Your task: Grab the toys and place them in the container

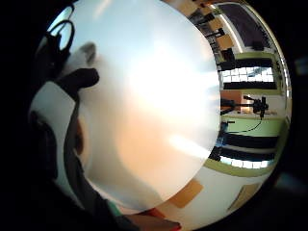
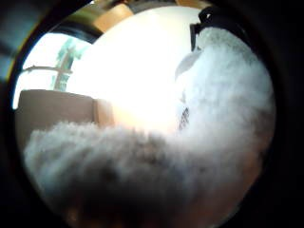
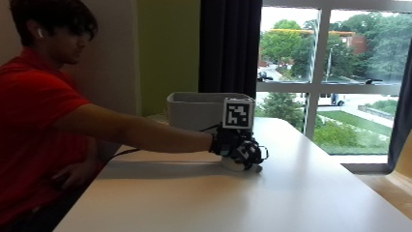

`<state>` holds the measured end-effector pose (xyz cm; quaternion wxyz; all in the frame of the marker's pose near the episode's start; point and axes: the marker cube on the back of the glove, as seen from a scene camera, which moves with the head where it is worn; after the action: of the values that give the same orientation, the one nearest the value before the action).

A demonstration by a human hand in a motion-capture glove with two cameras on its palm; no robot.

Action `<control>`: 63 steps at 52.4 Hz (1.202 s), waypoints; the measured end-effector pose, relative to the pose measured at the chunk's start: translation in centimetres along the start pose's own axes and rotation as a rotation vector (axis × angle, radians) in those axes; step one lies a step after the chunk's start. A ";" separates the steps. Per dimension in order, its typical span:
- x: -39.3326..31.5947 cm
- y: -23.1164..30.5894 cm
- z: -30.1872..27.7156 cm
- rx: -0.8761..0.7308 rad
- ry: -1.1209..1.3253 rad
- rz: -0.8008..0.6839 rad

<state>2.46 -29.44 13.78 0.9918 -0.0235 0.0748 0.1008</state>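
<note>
1. Outside view: no readable writing anywhere; your gloved right hand [image 3: 239,147] is down on the white table [image 3: 270,193], fingers curled over a white fluffy toy [image 3: 233,165]; the grey container [image 3: 207,110] sits just behind, contents hidden.
2. Thumb-side palm view: white fluffy toy [image 2: 142,161] fills the view; container [image 2: 61,111] beside it.
3. Little-finger-side palm view: mostly bare table [image 1: 154,96].

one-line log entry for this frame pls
phase: grasping | hand: gripping white fluffy toy on table | container: behind hand, toy not yet inside | other hand: off the table
</note>
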 end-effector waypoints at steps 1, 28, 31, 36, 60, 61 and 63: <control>0.1 0.0 0.1 0.012 0.004 0.001; 2.3 1.0 -2.7 0.141 -0.011 -0.064; 2.7 1.5 -4.7 0.183 -0.032 -0.109; 3.5 1.6 -8.3 0.244 -0.027 0.015; -8.9 9.0 -26.7 0.390 -0.122 -0.383; -10.0 9.2 -26.9 0.389 -0.121 -0.384; -11.9 9.4 -27.2 0.390 -0.114 -0.392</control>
<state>-14.87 -24.20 -11.55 0.9808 0.1597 0.0310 -0.1079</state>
